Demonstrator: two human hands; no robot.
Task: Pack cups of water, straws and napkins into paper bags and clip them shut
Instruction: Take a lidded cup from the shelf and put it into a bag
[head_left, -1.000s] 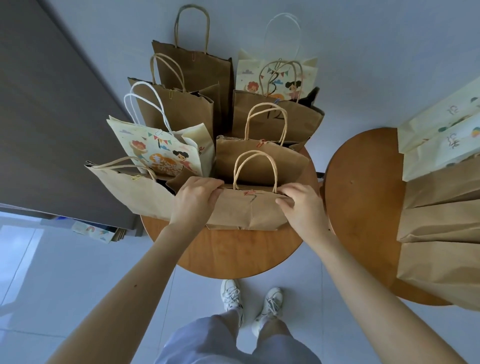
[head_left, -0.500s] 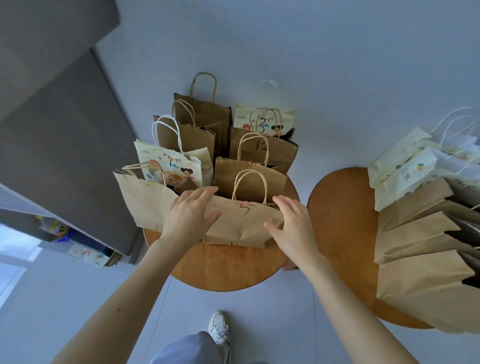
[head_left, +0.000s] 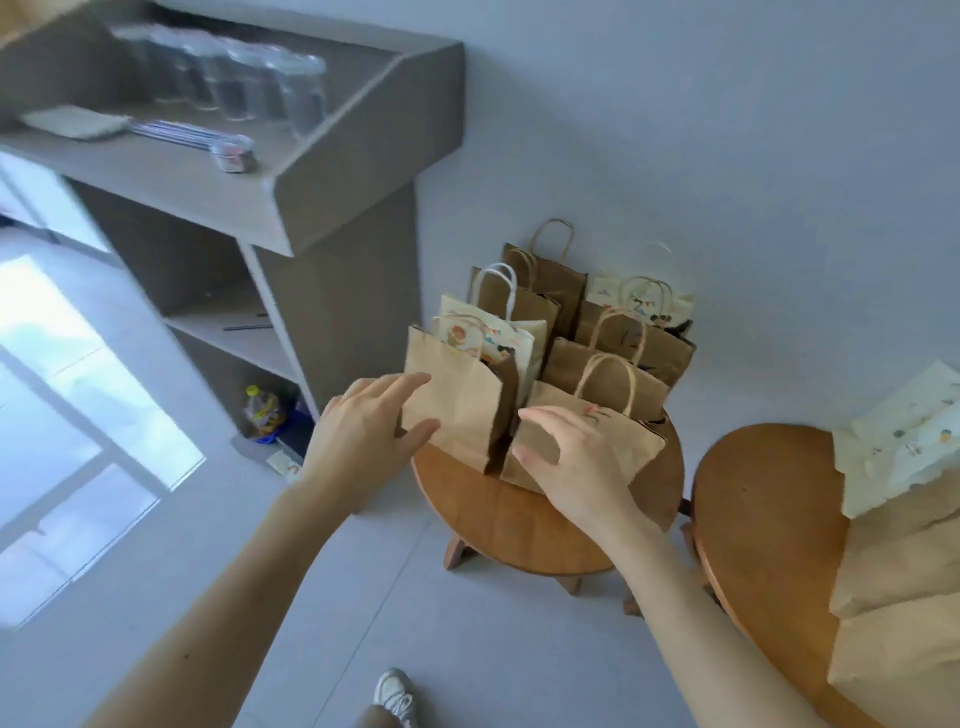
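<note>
Upright paper bags (head_left: 623, 353) stand clustered on a round stool (head_left: 519, 519), at 3 o'clock from the frame centre. The left hand (head_left: 369, 431) is released, its fingers straight, with the fingertips against the leftmost bag (head_left: 457, 405) from 9 o'clock. The right hand (head_left: 571, 457) is also released, its fingers loosely spread over the face of the front bag (head_left: 636, 447). We find clear cups (head_left: 260, 78), straws (head_left: 171, 132) and napkins (head_left: 72, 120) on the shelf unit (head_left: 337, 171) at 10 o'clock. Flat bags (head_left: 893, 571) lie on a second table (head_left: 753, 509) at 4 o'clock.
</note>
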